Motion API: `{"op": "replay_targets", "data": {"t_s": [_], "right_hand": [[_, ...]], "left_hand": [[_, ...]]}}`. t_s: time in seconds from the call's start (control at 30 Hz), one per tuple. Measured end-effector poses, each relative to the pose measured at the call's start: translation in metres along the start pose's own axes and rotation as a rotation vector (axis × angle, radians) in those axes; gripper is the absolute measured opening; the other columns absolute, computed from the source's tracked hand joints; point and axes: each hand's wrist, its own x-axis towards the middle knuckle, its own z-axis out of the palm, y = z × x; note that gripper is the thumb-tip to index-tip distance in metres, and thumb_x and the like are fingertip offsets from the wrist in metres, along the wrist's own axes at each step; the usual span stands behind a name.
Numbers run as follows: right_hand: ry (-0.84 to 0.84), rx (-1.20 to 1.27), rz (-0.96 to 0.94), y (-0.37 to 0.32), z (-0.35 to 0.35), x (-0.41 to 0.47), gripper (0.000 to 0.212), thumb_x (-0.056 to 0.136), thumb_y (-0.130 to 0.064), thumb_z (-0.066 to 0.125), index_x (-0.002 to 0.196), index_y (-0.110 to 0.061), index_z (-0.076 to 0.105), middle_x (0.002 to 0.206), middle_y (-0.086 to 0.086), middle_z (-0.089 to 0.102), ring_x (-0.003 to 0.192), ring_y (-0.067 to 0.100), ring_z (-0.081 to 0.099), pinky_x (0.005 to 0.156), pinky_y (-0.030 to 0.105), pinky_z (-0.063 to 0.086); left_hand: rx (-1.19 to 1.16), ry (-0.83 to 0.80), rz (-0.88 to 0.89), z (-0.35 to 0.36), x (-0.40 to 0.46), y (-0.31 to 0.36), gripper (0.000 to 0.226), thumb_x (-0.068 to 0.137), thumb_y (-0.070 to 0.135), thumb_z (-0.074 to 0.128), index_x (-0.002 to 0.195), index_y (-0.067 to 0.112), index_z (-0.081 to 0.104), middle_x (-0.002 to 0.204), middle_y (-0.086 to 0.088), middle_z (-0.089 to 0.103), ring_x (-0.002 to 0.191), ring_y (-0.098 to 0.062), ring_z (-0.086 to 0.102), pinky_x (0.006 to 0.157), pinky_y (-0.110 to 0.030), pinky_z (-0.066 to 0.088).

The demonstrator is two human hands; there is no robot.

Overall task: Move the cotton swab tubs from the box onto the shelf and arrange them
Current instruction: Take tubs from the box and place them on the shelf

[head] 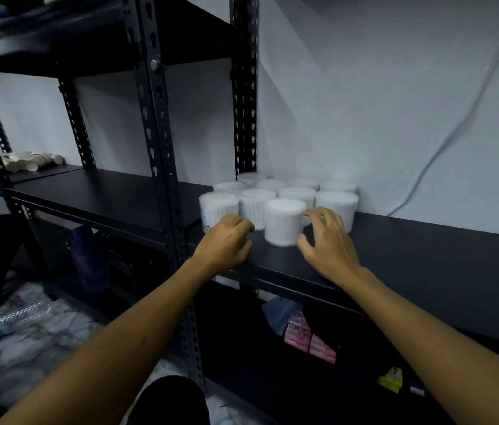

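Observation:
Several clear round tubs of white cotton swabs stand clustered on the black shelf (410, 240), against the wall. The frontmost tub (283, 222) stands a little forward of the others. My left hand (226, 243) rests on the shelf just left of it, fingers curled, knuckles near the leftmost tub (218, 208). My right hand (328, 240) is on the right side of the front tub, fingers spread, thumb and fingertips close to or touching its side. The box is out of view.
A black slotted upright post (165, 179) stands left of the tubs. An adjoining shelf (95, 191) extends left, with white cups (32, 162) at its far end. Pink packets (306, 338) and a yellow item (390, 380) lie on the lower shelf.

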Motion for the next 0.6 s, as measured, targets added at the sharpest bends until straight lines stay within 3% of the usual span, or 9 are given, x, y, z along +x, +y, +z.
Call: {"op": "replay_targets", "data": {"t_s": [0.07, 0.2, 0.33, 0.4, 0.6], "right_hand": [[-0.074, -0.023, 0.039, 0.004, -0.008, -0.008, 0.042, 0.088, -0.027, 0.054, 0.128, -0.013, 0.048, 0.129, 0.006, 0.048, 0.119, 0.024, 0.042, 0.082, 0.037, 0.047], [-0.222, -0.076, 0.126, 0.015, -0.026, -0.025, 0.038, 0.089, -0.031, 0.052, 0.123, -0.013, 0.055, 0.126, 0.007, 0.053, 0.117, 0.026, 0.045, 0.087, 0.04, 0.047], [-0.299, -0.061, 0.188, 0.026, -0.048, -0.042, 0.022, 0.086, -0.031, 0.053, 0.095, -0.016, 0.066, 0.101, 0.004, 0.066, 0.088, 0.021, 0.058, 0.075, 0.038, 0.051], [-0.318, -0.038, 0.181, 0.03, -0.06, -0.052, 0.022, 0.087, -0.031, 0.052, 0.096, -0.018, 0.067, 0.101, 0.002, 0.067, 0.087, 0.02, 0.059, 0.077, 0.038, 0.051], [-0.36, 0.002, 0.189, 0.047, -0.099, -0.085, 0.025, 0.092, -0.029, 0.052, 0.11, -0.018, 0.066, 0.108, -0.001, 0.067, 0.093, 0.015, 0.06, 0.084, 0.034, 0.05]], "left_hand": [[-0.046, -0.082, -0.036, 0.0, -0.001, 0.01, 0.019, 0.088, 0.017, 0.057, 0.098, 0.004, 0.066, 0.096, -0.012, 0.064, 0.089, -0.027, 0.059, 0.071, -0.037, 0.051], [-0.062, -0.172, -0.023, 0.002, -0.003, 0.031, 0.025, 0.09, 0.029, 0.055, 0.08, 0.008, 0.066, 0.082, -0.004, 0.065, 0.074, -0.02, 0.059, 0.066, -0.035, 0.049], [-0.049, -0.242, -0.021, 0.006, -0.003, 0.057, 0.04, 0.089, 0.04, 0.046, 0.066, 0.009, 0.06, 0.068, -0.003, 0.061, 0.063, -0.02, 0.055, 0.061, -0.038, 0.049], [-0.064, -0.265, -0.003, 0.007, 0.0, 0.071, 0.043, 0.086, 0.042, 0.042, 0.067, 0.009, 0.061, 0.066, -0.004, 0.062, 0.06, -0.021, 0.057, 0.059, -0.039, 0.05], [-0.162, -0.316, 0.045, 0.016, 0.01, 0.111, 0.026, 0.082, 0.025, 0.046, 0.073, 0.008, 0.063, 0.074, -0.006, 0.064, 0.066, -0.022, 0.057, 0.062, -0.042, 0.051]]}}
